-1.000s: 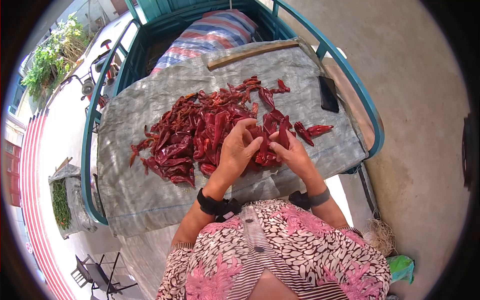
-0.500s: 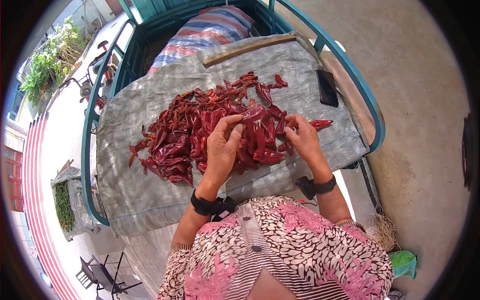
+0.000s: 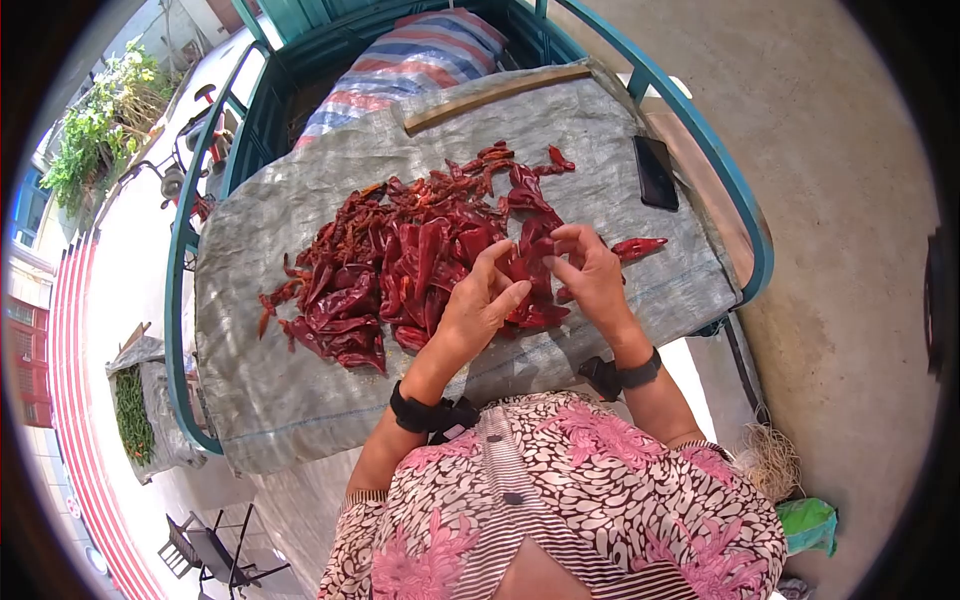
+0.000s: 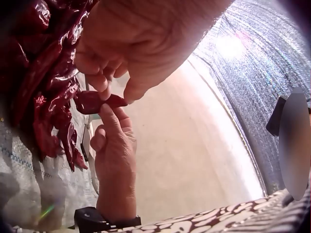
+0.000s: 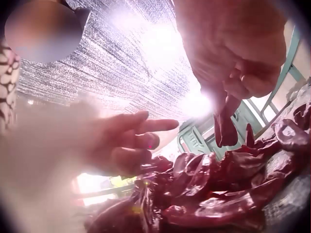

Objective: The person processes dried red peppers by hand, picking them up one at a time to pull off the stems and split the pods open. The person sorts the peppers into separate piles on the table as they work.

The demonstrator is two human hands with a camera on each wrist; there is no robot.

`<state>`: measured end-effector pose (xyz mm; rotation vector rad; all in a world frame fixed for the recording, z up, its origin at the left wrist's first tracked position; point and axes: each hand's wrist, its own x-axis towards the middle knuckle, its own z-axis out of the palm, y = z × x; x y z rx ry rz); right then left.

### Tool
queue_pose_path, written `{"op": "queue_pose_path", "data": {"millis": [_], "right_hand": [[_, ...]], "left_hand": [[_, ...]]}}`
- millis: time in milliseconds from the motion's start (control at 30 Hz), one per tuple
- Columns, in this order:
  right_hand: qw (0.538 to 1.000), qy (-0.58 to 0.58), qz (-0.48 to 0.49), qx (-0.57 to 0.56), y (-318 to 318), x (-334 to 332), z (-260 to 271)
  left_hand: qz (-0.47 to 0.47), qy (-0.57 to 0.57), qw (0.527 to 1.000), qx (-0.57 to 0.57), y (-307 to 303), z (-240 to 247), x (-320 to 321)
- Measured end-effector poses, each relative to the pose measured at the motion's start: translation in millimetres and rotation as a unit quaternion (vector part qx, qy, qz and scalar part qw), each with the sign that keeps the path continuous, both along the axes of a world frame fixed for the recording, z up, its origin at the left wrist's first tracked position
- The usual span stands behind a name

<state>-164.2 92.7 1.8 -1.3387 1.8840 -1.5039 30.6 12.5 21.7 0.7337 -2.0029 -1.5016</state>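
Observation:
A heap of dried red chili peppers (image 3: pixel 430 255) lies before me. My right hand (image 3: pixel 597 285) is over the heap's right side, its thumb and fingertips pinching one dark red chili pepper (image 5: pixel 226 131). This pepper hangs from the fingertips in the right wrist view. Left of it, my left hand (image 3: pixel 472 312) has its index finger extended and thumb apart, with a gap from the pepper in the right wrist view. In the left wrist view the left fingers overlap the held pepper (image 4: pixel 90 103), close to the right fingertips.
The heap rests on a grey woven sheet (image 3: pixel 270 410) over a teal cart with side rails (image 3: pixel 725 200). A black phone (image 3: pixel 655 172) lies at the right, a wooden strip (image 3: pixel 495 97) at the back. One pepper (image 3: pixel 640 248) lies apart. Behind is a striped sack (image 3: pixel 405 70).
Half a second ago my left hand held a pepper out over the heap; now its fingers are off it and lower right. My right hand has moved slightly left, toward the left hand.

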Motion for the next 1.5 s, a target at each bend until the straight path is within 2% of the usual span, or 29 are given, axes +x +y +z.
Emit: {"op": "queue_pose_path", "data": {"millis": [67, 100, 167, 200, 233, 267, 333, 400, 433, 533, 633, 667, 733, 833, 867, 933, 1000, 1033, 1133, 1167, 1267, 1400, 1433, 1500], "right_hand": [[0.995, -0.042, 0.085, 0.001, 11.5, 20.2, 16.6], [0.993, 0.009, 0.11, -0.034, 12.8, 26.1, 18.5], [0.991, -0.043, 0.127, 0.009, 15.2, 23.4, 22.9], [0.988, -0.069, 0.136, 0.03, 16.1, 20.7, 24.0], [0.995, -0.043, 0.088, 0.019, 13.0, 14.7, 19.2], [0.999, 0.037, 0.036, -0.004, 5.7, 3.9, 9.0], [0.977, 0.196, -0.068, -0.047, -11.5, -20.6, -16.1], [0.966, 0.243, -0.087, 0.004, -20.1, -33.2, -25.2], [0.959, 0.266, -0.098, 0.028, -24.9, -38.2, -27.8], [0.945, 0.281, -0.095, 0.135, -38.0, -44.7, -31.6], [0.955, 0.231, -0.079, 0.167, -42.2, -45.6, -24.0], [0.958, 0.231, -0.099, 0.141, -40.3, -45.0, -24.3], [0.959, 0.233, -0.136, 0.088, -34.0, -43.6, -22.6], [0.99, 0.079, -0.084, 0.076, -11.6, -35.3, -6.7], [0.998, -0.018, -0.026, 0.061, -2.0, -27.2, -2.3], [0.973, -0.212, 0.085, 0.026, 19.1, -2.7, 4.4], [0.958, -0.248, 0.138, 0.047, 36.5, 15.4, 11.4], [0.948, -0.265, 0.164, 0.056, 41.0, 18.9, 12.5], [0.97, -0.203, 0.061, 0.122, 41.6, 10.2, 3.7], [0.998, -0.014, 0.015, 0.056, 39.4, -1.1, -21.9], [0.966, 0.209, -0.123, 0.085, 41.5, -1.3, -23.5], [0.96, 0.22, -0.109, 0.135, 37.0, 1.1, -30.2], [0.963, 0.205, -0.13, 0.116, 36.4, 2.3, -30.2], [0.967, 0.174, -0.169, 0.078, 35.0, 6.5, -26.5]], "left_hand": [[0.003, 0.002, 1.0, -0.017, -1.0, -1.0, -1.8], [-0.007, -0.001, 1.0, -0.028, -4.3, -3.1, -1.7], [-0.001, 0.032, 0.998, -0.061, -6.4, -10.4, -3.5], [0.012, 0.041, 0.999, -0.02, -4.2, -5.9, -2.5], [0.027, 0.051, 0.998, 0.021, -1.0, 3.2, -0.9], [0.042, 0.06, 0.995, 0.062, 1.0, 9.5, 0.3], [0.023, 0.064, 0.998, 0.017, 0.0, 8.4, -0.7], [-0.013, 0.05, 0.997, -0.058, -4.4, -3.3, -3.0], [-0.021, 0.035, 0.998, -0.057, -5.0, -7.4, -3.6], [-0.044, -0.014, 0.998, -0.052, -2.6, -16.0, -1.4], [-0.078, -0.035, 0.995, -0.054, -4.9, -17.3, 2.3], [-0.089, -0.042, 0.993, -0.062, -5.4, -17.8, 3.2], [-0.085, -0.011, 0.996, -0.001, -3.2, -16.7, 2.6], [-0.034, -0.013, 0.999, 0.04, 2.1, -5.8, 2.2], [-0.01, -0.021, 0.999, 0.044, 2.7, 0.1, 0.6], [0.01, 0.0, 0.999, 0.043, 3.0, 4.0, -2.1], [0.0, 0.019, 0.999, 0.036, 0.6, 3.1, -3.0], [-0.012, 0.014, 1.0, -0.011, -0.5, 1.9, -2.2], [0.041, 0.016, 0.999, -0.016, -3.0, -3.7, -3.0], [0.046, 0.011, 0.999, 0.014, -4.9, -2.0, -2.1], [0.079, 0.105, 0.991, 0.004, 3.6, 13.7, -8.8], [-0.004, 0.058, 0.998, 0.029, 1.5, -2.3, -7.9], [-0.034, 0.037, 0.999, 0.005, -3.2, -5.8, -8.2], [-0.042, 0.005, 0.999, 0.03, 0.4, -0.6, -6.0]]}}
